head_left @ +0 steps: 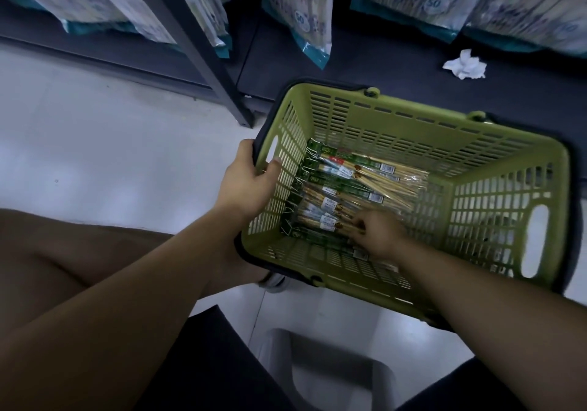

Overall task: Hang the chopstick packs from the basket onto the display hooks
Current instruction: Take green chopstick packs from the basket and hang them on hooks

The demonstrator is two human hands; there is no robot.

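A green plastic basket point(495, 207) with slotted walls sits on the floor in front of me. Several chopstick packs point(359, 182) with green headers lie flat on its bottom, stacked toward the left side. My left hand point(246, 185) grips the basket's left rim, thumb outside and fingers curled over the edge. My right hand point(379, 234) reaches down inside the basket, its fingertips pinching one of the nearer chopstick packs. No display hooks are visible here.
A dark shelf unit point(203, 45) with a slanted upright stands behind the basket, with white and teal bags point(305, 20) hanging or leaning above it. A crumpled white paper point(465, 64) lies on the dark base. A grey stool point(330, 369) is below me.
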